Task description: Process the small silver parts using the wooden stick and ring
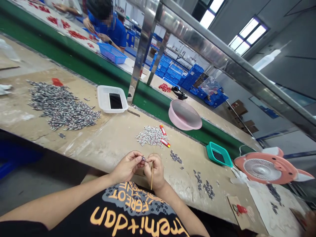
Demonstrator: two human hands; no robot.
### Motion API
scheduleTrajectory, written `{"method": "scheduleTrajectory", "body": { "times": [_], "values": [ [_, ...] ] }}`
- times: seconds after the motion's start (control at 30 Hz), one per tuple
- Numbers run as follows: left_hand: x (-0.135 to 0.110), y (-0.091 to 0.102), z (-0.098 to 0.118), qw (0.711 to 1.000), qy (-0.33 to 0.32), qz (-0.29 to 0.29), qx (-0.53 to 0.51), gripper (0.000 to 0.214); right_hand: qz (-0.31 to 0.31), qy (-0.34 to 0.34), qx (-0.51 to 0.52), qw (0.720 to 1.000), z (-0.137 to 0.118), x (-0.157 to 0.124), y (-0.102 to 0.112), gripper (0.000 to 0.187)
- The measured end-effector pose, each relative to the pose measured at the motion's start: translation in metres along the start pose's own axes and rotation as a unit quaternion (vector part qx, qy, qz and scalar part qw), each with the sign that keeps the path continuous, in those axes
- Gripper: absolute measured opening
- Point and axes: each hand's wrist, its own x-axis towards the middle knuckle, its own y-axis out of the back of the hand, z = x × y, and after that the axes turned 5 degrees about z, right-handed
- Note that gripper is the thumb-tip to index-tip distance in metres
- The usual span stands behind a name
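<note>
My left hand (127, 167) pinches a small grey piece (143, 159) between thumb and fingertips. It sits right next to my right hand (155, 171), whose fingers are closed around a thin wooden stick (152, 172) standing nearly upright. In front of my hands lies a heap of small silver-grey pieces (148, 136) on the worn workbench (106, 144). Two red and yellow tubes (163, 130) lie at the heap's right side, and a small scatter of darker pieces (175, 157) sits to the right of my hands.
A large heap of grey pieces (61, 105) lies to the left, near a white tray holding a phone (112, 99). A pink basin (185, 115), teal tray (218, 154) and pink fan (265, 168) stand right. A co-worker (106, 28) sits beyond the green belt.
</note>
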Motion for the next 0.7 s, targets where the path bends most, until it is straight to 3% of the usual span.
{"method": "scheduleTrajectory", "body": {
  "times": [0.2, 0.4, 0.53, 0.7],
  "values": [
    [0.001, 0.003, 0.000, 0.998, -0.033, -0.010, 0.057, 0.023, -0.017, 0.072, -0.063, 0.995, -0.006, 0.004, 0.002, 0.018],
    [0.002, 0.008, -0.003, 0.987, -0.089, -0.005, 0.132, 0.019, -0.022, 0.095, -0.085, 0.992, -0.010, 0.004, 0.004, 0.022],
    [-0.001, 0.008, -0.001, 0.980, -0.096, 0.005, 0.173, 0.019, -0.043, 0.051, -0.055, 0.996, -0.013, 0.001, 0.004, 0.020],
    [-0.003, 0.006, 0.003, 0.974, -0.101, -0.007, 0.203, 0.018, -0.018, -0.063, -0.002, 0.998, -0.010, -0.002, -0.001, 0.010]
  ]
}}
